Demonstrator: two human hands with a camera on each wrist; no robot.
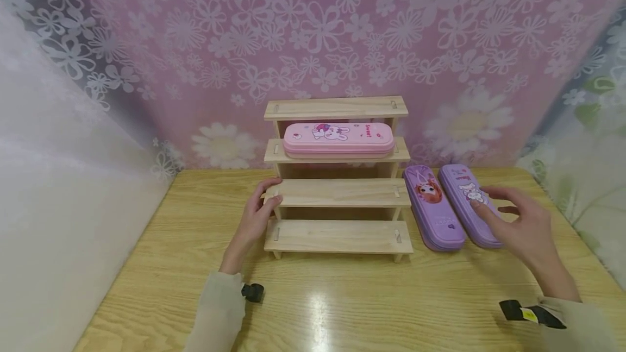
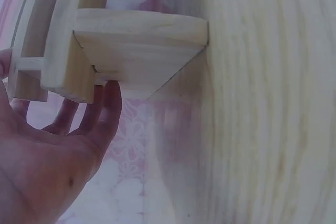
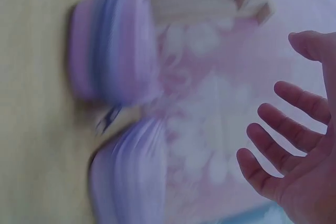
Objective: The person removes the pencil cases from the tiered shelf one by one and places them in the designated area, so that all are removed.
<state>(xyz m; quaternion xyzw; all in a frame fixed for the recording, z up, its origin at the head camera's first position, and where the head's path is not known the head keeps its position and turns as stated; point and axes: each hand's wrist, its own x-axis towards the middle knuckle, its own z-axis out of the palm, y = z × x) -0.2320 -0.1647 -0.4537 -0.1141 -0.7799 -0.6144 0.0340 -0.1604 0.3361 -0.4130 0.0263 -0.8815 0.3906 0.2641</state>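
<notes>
A four-step wooden display shelf (image 1: 337, 237) stands on the table. My left hand (image 1: 251, 213) grips the left end of its second step from the bottom; in the left wrist view the fingers (image 2: 107, 111) curl round the wooden side. On a higher step lies a pink pencil case (image 1: 337, 148) with a rabbit print. To the shelf's right are a purple pencil case (image 1: 435, 219) with a girl's picture and a lighter purple pencil case (image 1: 459, 192) with a white cartoon figure. My right hand (image 1: 525, 224) hovers over the lighter one, fingers spread and apart from it in the right wrist view.
The wood-grain table (image 1: 313, 292) extends in front of the shelf and to both sides. Behind it hangs a pink floral curtain (image 1: 323, 26), close to the table's back edge. Pale sheeting (image 1: 63, 189) borders the left side.
</notes>
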